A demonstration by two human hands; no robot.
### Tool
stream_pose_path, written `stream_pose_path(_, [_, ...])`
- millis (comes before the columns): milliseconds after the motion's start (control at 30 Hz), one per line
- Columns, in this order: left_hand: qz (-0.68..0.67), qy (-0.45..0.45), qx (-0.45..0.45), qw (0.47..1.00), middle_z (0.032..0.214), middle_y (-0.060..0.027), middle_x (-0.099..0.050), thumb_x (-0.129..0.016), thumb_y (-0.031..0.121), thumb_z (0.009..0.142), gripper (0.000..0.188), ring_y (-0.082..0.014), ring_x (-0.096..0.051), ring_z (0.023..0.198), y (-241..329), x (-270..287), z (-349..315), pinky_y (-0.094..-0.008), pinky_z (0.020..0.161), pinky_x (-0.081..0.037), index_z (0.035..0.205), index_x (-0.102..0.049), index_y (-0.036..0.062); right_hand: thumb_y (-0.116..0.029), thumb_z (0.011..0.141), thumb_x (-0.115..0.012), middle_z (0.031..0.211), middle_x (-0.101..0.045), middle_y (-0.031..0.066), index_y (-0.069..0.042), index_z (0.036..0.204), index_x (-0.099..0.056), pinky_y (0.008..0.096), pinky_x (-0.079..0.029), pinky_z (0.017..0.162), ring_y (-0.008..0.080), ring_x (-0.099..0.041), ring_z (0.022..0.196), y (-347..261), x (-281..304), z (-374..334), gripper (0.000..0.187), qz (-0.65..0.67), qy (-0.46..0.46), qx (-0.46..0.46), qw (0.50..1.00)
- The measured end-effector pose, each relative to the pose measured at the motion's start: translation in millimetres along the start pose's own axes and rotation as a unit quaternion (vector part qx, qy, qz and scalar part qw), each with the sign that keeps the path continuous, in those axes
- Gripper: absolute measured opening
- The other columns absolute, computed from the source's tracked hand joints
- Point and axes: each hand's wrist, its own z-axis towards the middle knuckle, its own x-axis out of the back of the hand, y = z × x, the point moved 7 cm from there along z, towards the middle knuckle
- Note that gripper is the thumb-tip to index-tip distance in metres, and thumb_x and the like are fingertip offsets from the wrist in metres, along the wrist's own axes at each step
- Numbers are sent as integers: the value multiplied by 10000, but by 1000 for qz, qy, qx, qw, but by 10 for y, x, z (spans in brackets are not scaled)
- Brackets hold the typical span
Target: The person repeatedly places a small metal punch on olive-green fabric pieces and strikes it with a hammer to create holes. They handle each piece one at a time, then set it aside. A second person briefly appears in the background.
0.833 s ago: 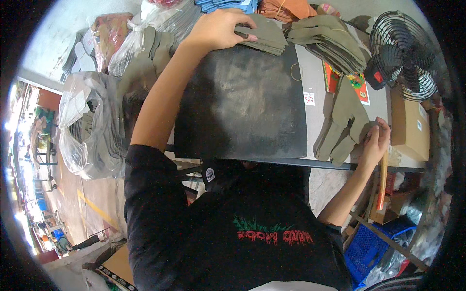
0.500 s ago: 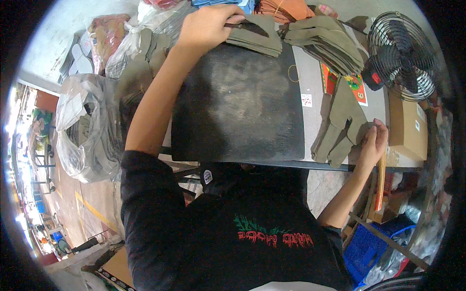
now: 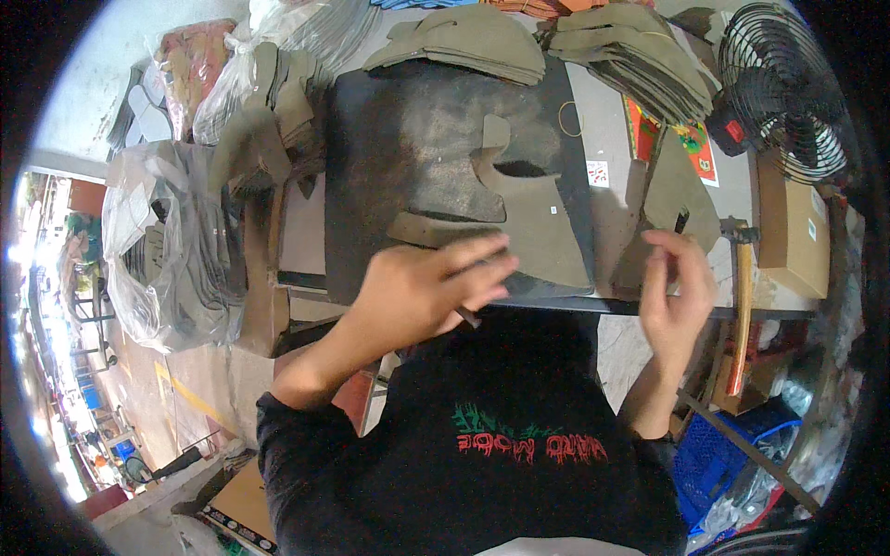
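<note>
A grey-green cut piece of soft sheet material (image 3: pixel 542 222), with curved lobes and a dark gap, lies on the black board (image 3: pixel 371 120). Over its near left edge is my left hand (image 3: pixel 436 283), slightly blurred. A thin dark rod (image 3: pixel 470 318) sticks out below its curled fingers; the rest is hidden in the hand. My right hand (image 3: pixel 681 287) is at the table's near right, fingers bent and apart, seemingly holding nothing. It overlaps the near end of other cut pieces (image 3: pixel 667 176). Just right of it rests a hammer (image 3: pixel 742 287), its wooden handle jutting past the table edge.
Stacks of similar pieces lie along the board's far edge (image 3: pixel 464 42) and at the back right (image 3: pixel 630 56). A black fan (image 3: pixel 783 93) and a cardboard box (image 3: pixel 788 232) stand on the right. Clear plastic bags (image 3: pixel 167 278) of pieces are at the left; a blue crate (image 3: pixel 714 473) sits below right.
My left hand has come back from the far stack toward me, and a cut piece now lies on the formerly bare board. My right hand has moved left, away from the hammer.
</note>
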Motion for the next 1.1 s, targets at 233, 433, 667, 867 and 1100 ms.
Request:
stream_pose_path(233, [-11, 45, 176, 983, 1282, -23, -736, -858, 206, 857, 424, -291, -763, 1023, -557, 321, -72, -414, 797, -613, 1269, -760, 214, -65, 904, -755, 1038, -705, 128, -50, 1104, -738, 430, -568, 800, 352, -695, 907, -802, -659, 140, 201, 112, -120, 148, 975])
stream_pose_path(433, [-55, 5, 214, 975, 1129, -29, -729, -873, 210, 840, 333, -297, -756, 900, -579, 310, -99, -418, 740, -588, 1158, -774, 200, -116, 892, -776, 1086, -666, 91, -70, 1099, -725, 457, -507, 905, 328, -630, 1029, -992, -1026, 161, 218, 113, -180, 169, 963])
stream_pose_path(667, [-101, 24, 219, 970, 1029, -60, -727, -854, 145, 858, 231, -255, -750, 864, -611, 263, -111, -380, 723, -563, 1035, -709, 110, -165, 881, -801, 1081, -673, 66, -92, 1050, -720, 448, -492, 906, 307, -623, 1045, -1055, -1221, 148, 200, 91, -180, 177, 963])
stream_pose_path(867, [-344, 48, 317, 883, 1016, -22, -702, -792, 17, 940, 227, -79, -684, 950, -609, 127, -189, -269, 726, -504, 1104, -639, 48, -156, 846, -837, 1050, -709, 49, -99, 1022, -731, 424, -512, 872, 298, -649, 999, -1013, -1166, 137, 213, 146, -135, 176, 964])
stream_pose_path(1100, [-413, 107, 381, 820, 1130, -22, -676, -801, 35, 955, 300, -69, -677, 1009, -567, 80, -190, -228, 760, -504, 1193, -619, 25, -109, 812, -865, 987, -731, 37, -93, 990, -745, 412, -507, 833, 284, -657, 926, -979, -1074, 129, 215, 188, -70, 177, 964])
